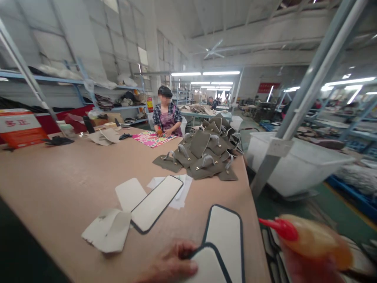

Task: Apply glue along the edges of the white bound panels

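My left hand (173, 259) pinches the edge of a white panel with a dark border (206, 263) at the bottom of the view. Partly under it lies a second dark-edged white panel (225, 224), flat on the table. At the lower right, my right hand (309, 263) is wrapped round a squeeze bottle (315, 236) of amber liquid with a red nozzle pointing left; hand and bottle are blurred. Farther up the table, another dark-edged panel (159, 204) rests over a plain white piece (129, 192) and white paper (182, 192). A creased off-white sheet (107, 232) lies beside them.
A heap of grey-brown fabric pieces with handles (203, 149) covers the table's far right. Across the table a person (166, 114) works over a colourful patterned cloth (153, 138). A metal post (282, 137) and a white bin (294, 165) stand right of the table.
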Demonstrator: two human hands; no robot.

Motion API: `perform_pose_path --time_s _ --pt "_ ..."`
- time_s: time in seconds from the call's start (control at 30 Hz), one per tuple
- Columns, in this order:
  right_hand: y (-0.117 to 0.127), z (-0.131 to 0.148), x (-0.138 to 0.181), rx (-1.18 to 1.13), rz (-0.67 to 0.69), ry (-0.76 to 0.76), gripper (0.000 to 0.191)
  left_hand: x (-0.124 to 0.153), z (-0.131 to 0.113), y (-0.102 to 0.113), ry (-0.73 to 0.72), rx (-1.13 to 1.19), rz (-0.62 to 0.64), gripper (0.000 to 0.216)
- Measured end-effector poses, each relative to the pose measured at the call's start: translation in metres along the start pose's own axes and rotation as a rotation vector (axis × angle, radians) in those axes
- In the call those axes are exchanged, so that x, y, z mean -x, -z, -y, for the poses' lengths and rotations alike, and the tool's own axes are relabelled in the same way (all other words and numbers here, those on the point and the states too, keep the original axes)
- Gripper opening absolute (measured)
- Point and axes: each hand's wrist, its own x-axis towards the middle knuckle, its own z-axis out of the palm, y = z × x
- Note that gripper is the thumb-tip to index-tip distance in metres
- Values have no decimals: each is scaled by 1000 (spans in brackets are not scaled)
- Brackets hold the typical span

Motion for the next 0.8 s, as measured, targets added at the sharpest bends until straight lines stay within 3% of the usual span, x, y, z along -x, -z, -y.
perform_pose_path --time_s 0.1,0.2,0.33,0.43,0.6,0.8 --pt "1 4 12 -41 -29 -96 47 23 11 -22 -5 -164 26 38" --pt "0 8 22 -107 1 -101 44 41 -4 -36 -30 -378 23 32" --pt "7 16 34 -148 67 -29 47 51 -21 -49 -12 -343 73 33" --pt "14 22 40 -159 88 -5 48 49 -21 -52 6 -307 27 33" --pt "15 32 43 -127 165 125 44 38 -49 -29 -61 -513 -32 30" --pt "-11 41 53 -59 265 166 50 17 -102 19 -170 -887 191 26"
